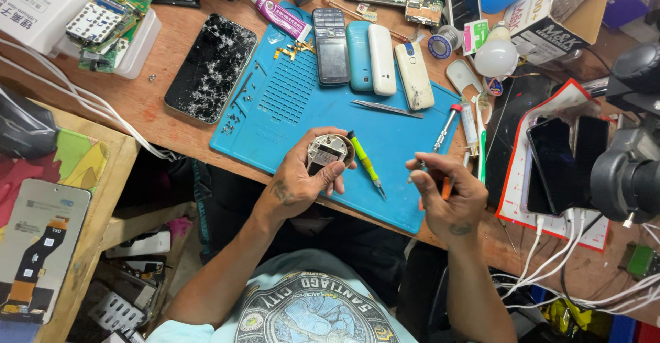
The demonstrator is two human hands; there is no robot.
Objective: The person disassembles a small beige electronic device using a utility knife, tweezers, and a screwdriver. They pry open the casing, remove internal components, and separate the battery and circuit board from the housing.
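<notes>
Gripping round device, fingers curled.

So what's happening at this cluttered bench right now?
A person sits at a wooden bench over a blue work mat. The left hand holds a small round device with its inner parts showing. The right hand grips a thin tool with an orange handle. A yellow-green screwdriver lies on the mat between the hands. Several phones, tweezers and a cracked screen lie nearby.
</notes>
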